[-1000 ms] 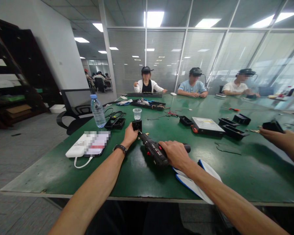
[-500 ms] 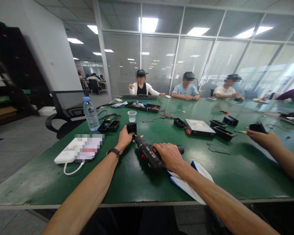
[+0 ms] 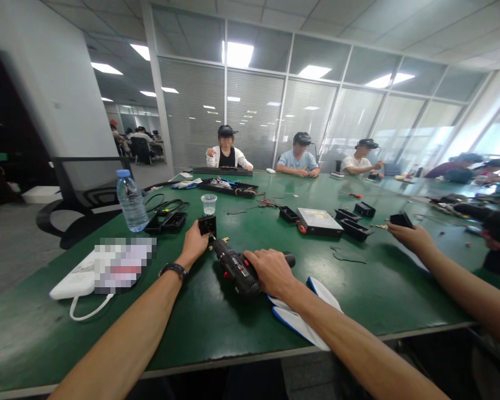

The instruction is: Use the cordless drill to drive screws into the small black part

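Just before the cup [image 3: 209, 204], contents unclear, the left hand [image 3: 195, 243] pinches a black part [image 3: 208, 224]; the right hand [image 3: 270, 270] grips a drill [image 3: 236, 271], bit [image 3: 213, 238] at the part. Wires [image 3: 223, 183] lie in the tray [image 3: 231, 193] beyond.

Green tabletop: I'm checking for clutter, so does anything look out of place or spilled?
No spill shows. A thin, bent black wire lies right of the black, red-buttoned power drill, looking stray: apparently attached to nothing.

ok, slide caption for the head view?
Left hand holds a small black part while the right hand grips a drill pointed at it, above a green table.
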{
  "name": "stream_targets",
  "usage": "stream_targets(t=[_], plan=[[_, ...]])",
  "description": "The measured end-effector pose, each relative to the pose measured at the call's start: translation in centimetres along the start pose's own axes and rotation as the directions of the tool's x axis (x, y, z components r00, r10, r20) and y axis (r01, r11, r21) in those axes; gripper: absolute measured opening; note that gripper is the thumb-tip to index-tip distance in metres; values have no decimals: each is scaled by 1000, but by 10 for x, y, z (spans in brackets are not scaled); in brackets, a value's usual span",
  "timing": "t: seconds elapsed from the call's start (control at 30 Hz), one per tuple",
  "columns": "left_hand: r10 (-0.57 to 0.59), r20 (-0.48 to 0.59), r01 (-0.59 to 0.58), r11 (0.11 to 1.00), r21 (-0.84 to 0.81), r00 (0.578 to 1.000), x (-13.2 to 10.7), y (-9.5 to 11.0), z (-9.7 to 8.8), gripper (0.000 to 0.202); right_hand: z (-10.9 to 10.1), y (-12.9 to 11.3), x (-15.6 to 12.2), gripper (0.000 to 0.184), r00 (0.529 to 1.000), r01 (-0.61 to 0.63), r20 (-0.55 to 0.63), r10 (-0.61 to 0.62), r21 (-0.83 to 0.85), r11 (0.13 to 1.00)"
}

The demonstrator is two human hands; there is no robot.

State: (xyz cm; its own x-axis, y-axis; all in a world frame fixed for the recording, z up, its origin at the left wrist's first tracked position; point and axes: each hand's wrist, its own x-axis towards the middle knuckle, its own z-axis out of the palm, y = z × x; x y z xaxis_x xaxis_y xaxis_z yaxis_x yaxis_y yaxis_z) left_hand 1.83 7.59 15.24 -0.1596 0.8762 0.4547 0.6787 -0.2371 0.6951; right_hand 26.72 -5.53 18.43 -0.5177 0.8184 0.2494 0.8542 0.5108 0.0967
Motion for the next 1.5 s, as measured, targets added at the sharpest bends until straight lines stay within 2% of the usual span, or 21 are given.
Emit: stream_targets(t=[0.17, 0.4, 0.7, 1.0, 1.3, 1.5], plan=[[-13, 34, 11, 999, 53, 999, 2, 0, -2, 36, 1, 2, 0, 34, 999, -4, -38, 3, -26, 1000], [-81, 105, 62, 983, 173, 991, 17, -17, 4, 43, 5, 7, 3, 38, 999, 22, -38, -25, -77, 997], [-161, 78, 135, 954, 268, 984, 16, -9, 2, 42, 3, 7, 2, 40, 999, 37, -31, -39, -57, 998], [-204, 89, 169, 940, 297, 975, 13, 4, -4, 41, 1, 6, 3, 35, 999, 30, -23, -31, -51, 998], [-195, 85, 166, 948, 272, 977, 17, -8, 1, 42, 4, 7, 3, 33, 998, 32, -57, -35, -54, 998], [-159, 87, 135, 962, 235, 983, 17, -12, 2, 45, 2, 6, 2, 38, 1000, 23, -15, -24, -56, 998]])
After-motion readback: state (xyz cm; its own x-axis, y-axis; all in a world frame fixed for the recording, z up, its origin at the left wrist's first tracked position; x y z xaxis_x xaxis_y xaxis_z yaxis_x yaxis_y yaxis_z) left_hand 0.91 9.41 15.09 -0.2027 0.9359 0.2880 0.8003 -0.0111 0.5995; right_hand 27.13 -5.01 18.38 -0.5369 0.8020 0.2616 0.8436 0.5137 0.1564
